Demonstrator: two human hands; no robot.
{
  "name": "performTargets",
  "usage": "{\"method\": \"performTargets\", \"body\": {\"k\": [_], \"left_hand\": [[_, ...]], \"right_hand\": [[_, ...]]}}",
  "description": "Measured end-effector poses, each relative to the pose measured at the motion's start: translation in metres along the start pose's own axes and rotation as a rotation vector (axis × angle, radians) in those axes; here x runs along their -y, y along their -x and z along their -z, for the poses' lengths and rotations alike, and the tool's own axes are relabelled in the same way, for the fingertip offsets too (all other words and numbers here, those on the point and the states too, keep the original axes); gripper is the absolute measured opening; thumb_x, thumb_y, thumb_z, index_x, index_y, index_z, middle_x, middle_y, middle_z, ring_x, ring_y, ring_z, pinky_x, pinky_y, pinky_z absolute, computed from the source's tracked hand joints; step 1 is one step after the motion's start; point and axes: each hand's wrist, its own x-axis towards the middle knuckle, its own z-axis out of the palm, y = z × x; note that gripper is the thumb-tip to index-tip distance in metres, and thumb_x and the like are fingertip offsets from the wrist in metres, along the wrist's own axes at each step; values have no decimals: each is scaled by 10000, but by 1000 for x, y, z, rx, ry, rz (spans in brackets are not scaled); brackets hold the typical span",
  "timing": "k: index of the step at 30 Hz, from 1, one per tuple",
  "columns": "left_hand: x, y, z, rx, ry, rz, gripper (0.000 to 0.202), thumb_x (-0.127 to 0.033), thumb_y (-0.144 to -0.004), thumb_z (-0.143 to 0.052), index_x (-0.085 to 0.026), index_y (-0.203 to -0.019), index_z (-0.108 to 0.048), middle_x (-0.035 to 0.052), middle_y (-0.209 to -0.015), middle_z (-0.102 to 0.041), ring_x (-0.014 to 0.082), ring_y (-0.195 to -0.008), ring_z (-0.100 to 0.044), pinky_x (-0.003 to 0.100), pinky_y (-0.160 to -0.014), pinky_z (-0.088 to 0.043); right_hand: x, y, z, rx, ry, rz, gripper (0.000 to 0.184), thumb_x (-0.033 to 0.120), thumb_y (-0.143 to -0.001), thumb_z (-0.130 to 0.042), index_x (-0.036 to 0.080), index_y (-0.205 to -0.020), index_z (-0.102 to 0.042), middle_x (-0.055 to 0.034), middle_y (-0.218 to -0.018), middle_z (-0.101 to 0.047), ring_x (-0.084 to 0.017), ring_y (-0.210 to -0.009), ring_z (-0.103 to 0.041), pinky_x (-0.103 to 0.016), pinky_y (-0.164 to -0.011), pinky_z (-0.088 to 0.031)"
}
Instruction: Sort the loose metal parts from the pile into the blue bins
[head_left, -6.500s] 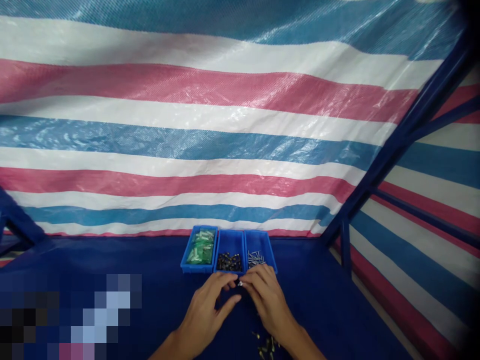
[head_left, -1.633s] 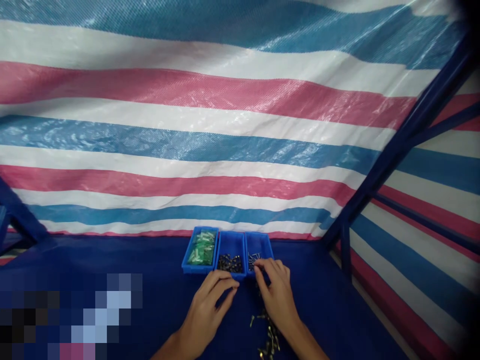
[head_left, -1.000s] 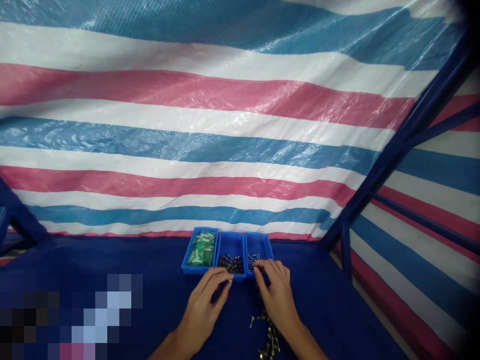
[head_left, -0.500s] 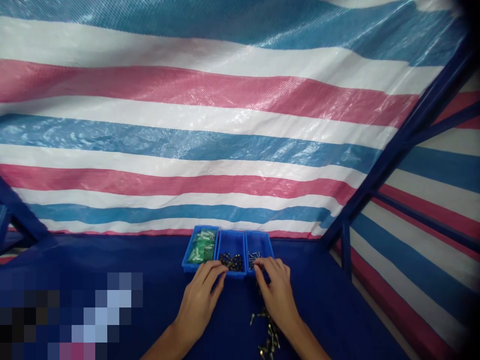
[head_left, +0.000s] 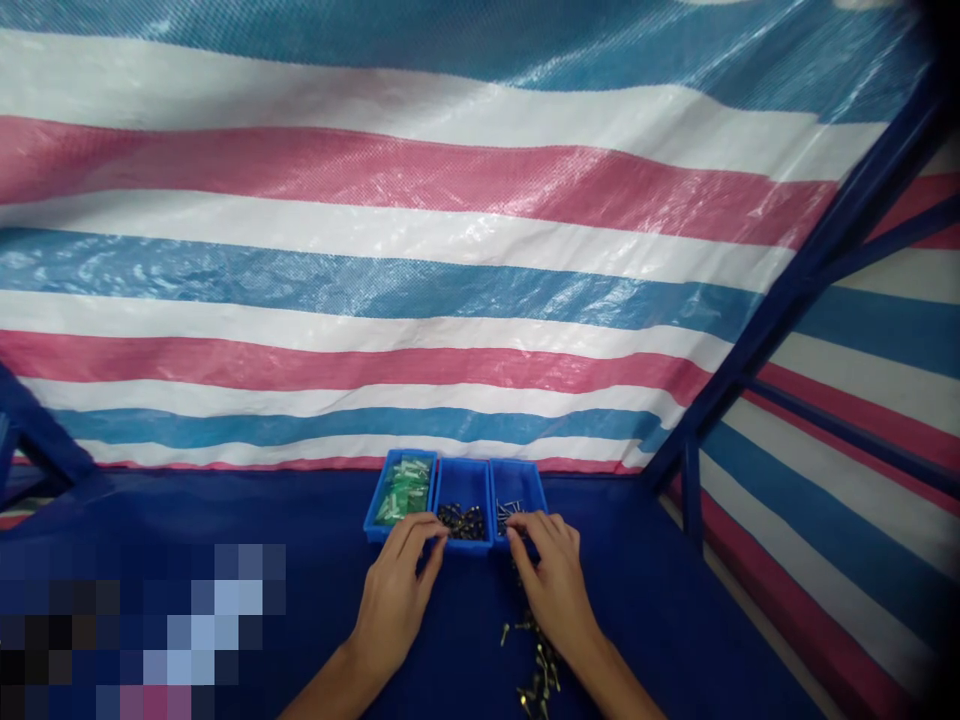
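Three blue plastic bins stand side by side. The left bin [head_left: 371,522] holds small green-and-clear pieces [head_left: 407,492]. In the middle bin [head_left: 463,480] lies a heap of small dark and brassy metal parts [head_left: 461,521]. Silvery screw-like pins [head_left: 508,510] lie in the right bin [head_left: 519,480]. My left hand [head_left: 394,595] is at the front between the left and middle bins, thumb and fingertips pinched together. My right hand [head_left: 553,575] reaches over the front of the right bin, fingers curled towards the thumb. Whatever either pinch holds is too small or hidden.
Small brassy fastener-like pieces [head_left: 541,668] lie scattered on the dark blue table [head_left: 247,510], partly under my right forearm. A striped tarp [head_left: 375,300] hangs behind the table. Blue frame bars [head_left: 750,350] slope up at the right. The lower left corner is pixelated.
My left hand has shifted slightly left, away from the middle bin's parts. My right hand stays nearly in place at the right bin.
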Motion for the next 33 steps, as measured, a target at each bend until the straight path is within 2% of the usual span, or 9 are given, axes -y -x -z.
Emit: {"method": "performTargets", "body": {"k": [7, 10, 12, 15, 18, 21, 26, 30, 33], "left_hand": [[-10, 1, 3, 94, -31, -66, 186, -286, -1102, -551, -250, -1221, -690, 88, -1247, -689, 249, -1137, -722, 357, -933, -633], [-21, 3, 9, 334, 47, -207, 195, -323, -1079, -614, -253, -1245, -691, 83, -1218, -685, 245, -1102, -721, 352, -920, -628], [-30, 4, 12, 530, 66, -299, 381, -434, -1024, -714, -287, -1371, -658, 76, -1262, -680, 261, -1112, -715, 354, -895, -632], [-40, 4, 13, 671, 35, -371, 496, -446, -975, -788, -371, -1440, -635, 52, -1306, -669, 264, -1115, -702, 331, -843, -623], [-42, 5, 11, 689, 5, -386, 380, -316, -990, -784, -391, -1352, -700, 25, -1259, -682, 242, -1041, -699, 311, -803, -601], [-39, 6, 9, 677, 10, -388, 265, -267, -1011, -752, -340, -1266, -739, 24, -1213, -699, 234, -998, -691, 314, -797, -591], [-35, 5, 6, 668, 44, -339, 286, -136, -1051, -651, -297, -1280, -710, 22, -1156, -729, 225, -997, -695, 305, -811, -600], [-30, 5, 0, 580, 24, -286, 253, -212, -1028, -719, -258, -1277, -711, 42, -1140, -726, 236, -1027, -719, 313, -840, -625], [-26, 7, -4, 543, -8, -276, 162, -238, -1011, -748, -247, -1173, -744, 40, -1094, -715, 232, -985, -731, 309, -805, -630]], "right_hand": [[-1, 0, 0, 1, 5, 5, 238, 345, -1127, -457, 288, -1125, -688, -38, -1074, -744, -251, -1017, -647, -427, -937, -425], [-2, 1, -1, -3, 25, 8, 224, 330, -1122, -467, 295, -1126, -688, -24, -1074, -744, -246, -1024, -652, -418, -935, -424], [-4, 1, -2, -7, 37, 14, 211, 321, -1117, -477, 298, -1122, -687, -18, -1069, -744, -246, -1027, -654, -414, -935, -422], [-4, 1, -3, -8, 38, 18, 208, 316, -1117, -478, 297, -1122, -684, -21, -1075, -746, -248, -1029, -653, -411, -930, -421], [-2, 0, -2, -14, 36, 22, 212, 315, -1118, -478, 294, -1121, -688, -28, -1075, -750, -245, -1021, -654, -408, -928, -427], [0, 0, 0, -25, 49, 33, 221, 311, -1118, -476, 291, -1110, -695, -28, -1066, -753, -239, -1012, -661, -401, -920, -436], [1, 0, 0, -22, 50, 29, 221, 319, -1115, -476, 292, -1096, -695, -26, -1048, -752, -242, -993, -661, -407, -913, -433], [-1, 0, -2, -8, 21, 16, 223, 321, -1122, -465, 288, -1113, -686, -35, -1067, -749, -247, -1015, -647, -421, -930, -418], [-2, 1, -2, 6, 18, 7, 220, 318, -1123, -462, 291, -1122, -680, -34, -1079, -745, -251, -1027, -641, -431, -945, -408]]}}
